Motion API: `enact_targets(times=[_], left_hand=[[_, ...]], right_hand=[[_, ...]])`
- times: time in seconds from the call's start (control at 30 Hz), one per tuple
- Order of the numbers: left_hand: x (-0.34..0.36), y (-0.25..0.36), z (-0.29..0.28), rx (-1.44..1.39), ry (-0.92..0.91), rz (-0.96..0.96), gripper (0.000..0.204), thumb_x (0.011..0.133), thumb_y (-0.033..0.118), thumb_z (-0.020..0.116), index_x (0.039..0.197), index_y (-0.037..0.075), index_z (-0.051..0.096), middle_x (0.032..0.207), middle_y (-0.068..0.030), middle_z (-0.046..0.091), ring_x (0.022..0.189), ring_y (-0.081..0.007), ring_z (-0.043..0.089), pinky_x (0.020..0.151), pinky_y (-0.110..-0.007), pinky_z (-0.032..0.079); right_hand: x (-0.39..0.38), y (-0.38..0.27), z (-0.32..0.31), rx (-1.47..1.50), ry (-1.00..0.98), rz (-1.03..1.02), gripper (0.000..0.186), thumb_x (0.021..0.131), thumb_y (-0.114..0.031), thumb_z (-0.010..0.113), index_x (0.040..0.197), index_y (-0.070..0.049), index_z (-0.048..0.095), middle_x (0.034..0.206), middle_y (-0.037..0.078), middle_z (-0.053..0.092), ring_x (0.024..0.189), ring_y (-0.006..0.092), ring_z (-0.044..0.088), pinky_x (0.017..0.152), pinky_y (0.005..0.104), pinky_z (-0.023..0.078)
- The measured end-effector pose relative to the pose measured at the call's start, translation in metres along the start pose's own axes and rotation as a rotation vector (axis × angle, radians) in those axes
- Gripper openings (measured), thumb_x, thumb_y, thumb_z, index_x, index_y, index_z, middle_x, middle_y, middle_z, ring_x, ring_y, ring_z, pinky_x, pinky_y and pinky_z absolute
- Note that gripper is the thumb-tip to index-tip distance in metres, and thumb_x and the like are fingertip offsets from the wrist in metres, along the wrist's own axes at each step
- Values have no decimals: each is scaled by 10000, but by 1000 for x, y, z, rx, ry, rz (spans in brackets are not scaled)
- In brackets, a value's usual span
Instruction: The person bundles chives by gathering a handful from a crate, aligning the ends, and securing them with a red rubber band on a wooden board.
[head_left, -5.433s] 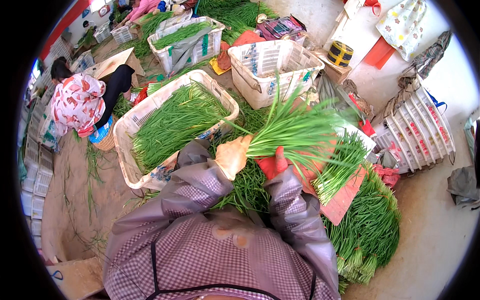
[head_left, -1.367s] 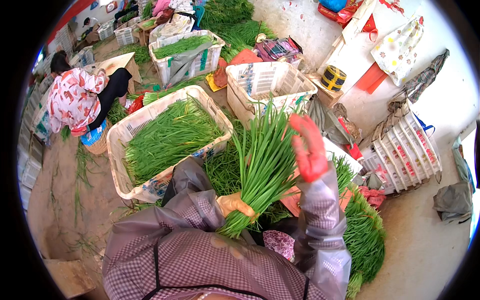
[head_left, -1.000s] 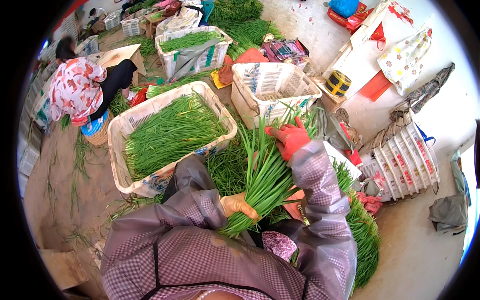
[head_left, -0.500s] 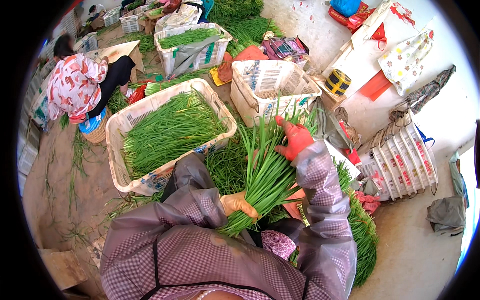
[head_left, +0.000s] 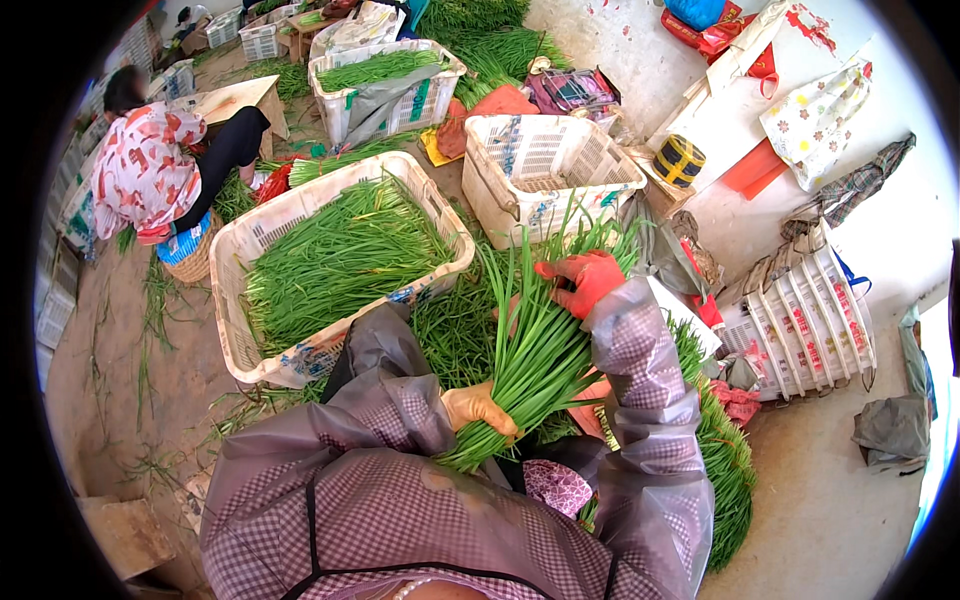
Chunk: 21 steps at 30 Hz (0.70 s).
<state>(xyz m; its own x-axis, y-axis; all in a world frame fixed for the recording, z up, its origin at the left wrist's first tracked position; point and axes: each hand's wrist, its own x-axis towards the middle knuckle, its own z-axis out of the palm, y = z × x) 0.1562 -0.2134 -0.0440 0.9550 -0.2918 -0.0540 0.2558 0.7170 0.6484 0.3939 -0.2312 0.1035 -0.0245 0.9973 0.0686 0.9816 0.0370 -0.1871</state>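
Observation:
My left hand (head_left: 478, 410), in a tan glove, is closed around the lower part of a thick bunch of garlic chives (head_left: 540, 345). The bunch slants up and to the right in front of me, its long green leaves fanning out at the far end. Against the right side of those leaves is my right hand (head_left: 590, 283), in a red-orange glove. Its forefinger points left across the leaves, with the thumb a little apart below it. Leaves partly hide what lies behind the bunch. More chives (head_left: 725, 470) are heaped beside my right forearm.
A white crate of chives (head_left: 340, 265) stands ahead on the left, and another crate (head_left: 550, 165) sits beyond the bunch. A co-worker (head_left: 150, 170) sits at far left. Stacked white baskets (head_left: 800, 325) lean at right. Loose leaves litter the floor (head_left: 110, 400).
My right forefinger has come down toward the thumb, narrowing the gap between them, and the leaf tips have shifted. My left hand keeps its grip in the same place.

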Motion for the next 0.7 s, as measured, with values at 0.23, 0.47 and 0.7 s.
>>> enact_targets(times=[0.23, 0.47, 0.7], left_hand=[[1, 4, 4, -7, 52, 43, 477, 683, 185, 800, 1075, 28, 578, 837, -79, 596, 739, -181, 575, 657, -322, 480], [-3, 31, 35, -83, -84, 154, 514, 672, 174, 802, 1104, 27, 565, 821, -81, 589, 723, -185, 565, 638, -323, 467], [1, 2, 9, -50, -60, 37, 489, 673, 184, 793, 1080, 27, 574, 803, -79, 585, 692, -184, 560, 612, -313, 459]], right_hand=[[2, 8, 20, -109, 104, -89, 270, 770, -153, 679, 1039, -155, 687, 807, 55, 675, 821, 253, 643, 847, 409, 452], [8, 13, 29, -217, -5, -67, 202, 803, -150, 641, 996, -172, 698, 823, 65, 681, 818, 260, 645, 852, 416, 451], [15, 18, 25, -150, 230, 414, 208, 889, -172, 592, 1072, -183, 691, 874, 131, 686, 828, 258, 667, 742, 319, 503]])
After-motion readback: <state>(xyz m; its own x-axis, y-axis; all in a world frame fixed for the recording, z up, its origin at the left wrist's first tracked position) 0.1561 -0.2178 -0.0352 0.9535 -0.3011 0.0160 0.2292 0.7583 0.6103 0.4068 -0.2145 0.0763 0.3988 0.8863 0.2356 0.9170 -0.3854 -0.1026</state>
